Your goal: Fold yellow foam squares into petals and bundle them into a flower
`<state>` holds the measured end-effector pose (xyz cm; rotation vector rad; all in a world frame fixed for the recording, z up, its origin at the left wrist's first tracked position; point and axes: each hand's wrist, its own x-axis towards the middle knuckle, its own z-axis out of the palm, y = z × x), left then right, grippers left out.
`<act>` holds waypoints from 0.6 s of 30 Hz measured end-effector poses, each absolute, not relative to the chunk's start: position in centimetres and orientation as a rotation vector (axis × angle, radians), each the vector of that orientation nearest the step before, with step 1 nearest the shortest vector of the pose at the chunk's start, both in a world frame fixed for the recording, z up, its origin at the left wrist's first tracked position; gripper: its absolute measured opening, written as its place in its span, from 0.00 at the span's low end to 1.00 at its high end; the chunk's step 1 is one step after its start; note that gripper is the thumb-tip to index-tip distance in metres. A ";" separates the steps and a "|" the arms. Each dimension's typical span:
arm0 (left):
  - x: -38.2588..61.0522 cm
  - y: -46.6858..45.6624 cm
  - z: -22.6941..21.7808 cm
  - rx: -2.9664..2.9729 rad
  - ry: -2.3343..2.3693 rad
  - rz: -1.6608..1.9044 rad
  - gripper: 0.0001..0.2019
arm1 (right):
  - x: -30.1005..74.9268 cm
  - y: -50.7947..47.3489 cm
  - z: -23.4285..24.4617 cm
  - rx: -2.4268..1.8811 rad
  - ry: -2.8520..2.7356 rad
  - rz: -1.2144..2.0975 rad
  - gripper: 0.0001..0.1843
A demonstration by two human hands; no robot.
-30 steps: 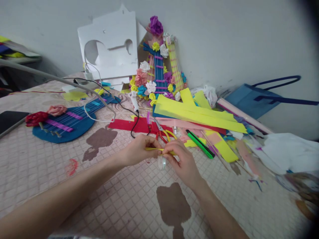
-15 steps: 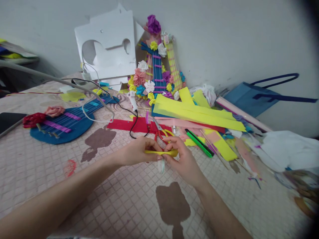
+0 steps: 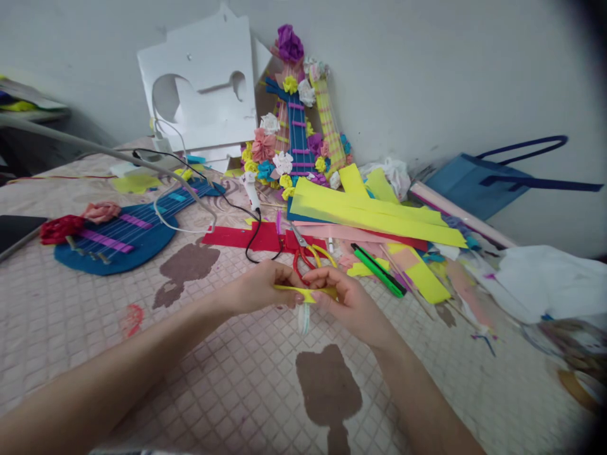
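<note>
My left hand (image 3: 258,287) and my right hand (image 3: 348,303) meet over the middle of the patterned tabletop (image 3: 227,379). Both pinch a narrow yellow paper strip (image 3: 303,292) that runs between them, each at one end. Just below the strip a small clear tape roll (image 3: 303,318) hangs or stands on edge; what carries it I cannot make out. Red-handled scissors (image 3: 306,251) lie right behind my fingers.
A pile of yellow, pink and red paper strips (image 3: 374,215) lies behind right, with a green pen (image 3: 378,270). A blue paper guitar (image 3: 118,230) lies at left; decorated guitars (image 3: 296,133) and white cardboard (image 3: 203,95) lean on the wall. Black cable (image 3: 251,230), blue bag (image 3: 488,183).
The view has shifted slightly. My hands have stayed close together, working the yellow strip between the fingers; the tape roll below has turned more edge-on.
</note>
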<state>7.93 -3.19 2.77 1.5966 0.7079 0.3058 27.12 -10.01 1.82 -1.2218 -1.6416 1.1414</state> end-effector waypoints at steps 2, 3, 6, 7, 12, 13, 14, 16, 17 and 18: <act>7.9 -3.1 2.7 1.575 0.701 0.297 0.14 | 27.2 -10.1 1.9 -1.213 -1.637 1.132 0.12; 8.0 -3.1 2.7 1.571 0.700 0.290 0.14 | 27.2 -10.1 1.9 -1.221 -1.638 1.121 0.12; 8.1 -3.1 2.9 1.601 0.691 0.290 0.12 | 27.0 -10.2 1.9 -1.265 -1.653 1.078 0.12; 8.1 -3.2 2.9 1.619 0.685 0.297 0.12 | 27.0 -10.2 1.9 -1.278 -1.661 1.064 0.12; 8.4 -3.5 2.3 1.655 0.722 0.371 0.11 | 26.7 -10.2 1.9 -1.301 -1.699 1.006 0.12; 8.4 -3.5 2.2 1.631 0.733 0.380 0.11 | 26.7 -10.2 1.9 -1.298 -1.691 1.001 0.11; 8.4 -3.4 2.0 1.596 0.740 0.383 0.11 | 26.7 -10.2 1.9 -1.291 -1.670 0.993 0.11; 8.4 -3.2 1.9 1.512 0.746 0.377 0.12 | 26.8 -10.2 2.1 -1.278 -1.590 0.927 0.10; 8.4 -3.0 2.0 1.474 0.753 0.381 0.12 | 26.8 -10.2 2.1 -1.277 -1.541 0.850 0.10; 8.4 -2.9 2.0 1.441 0.770 0.394 0.13 | 26.8 -10.2 2.2 -1.278 -1.492 0.752 0.10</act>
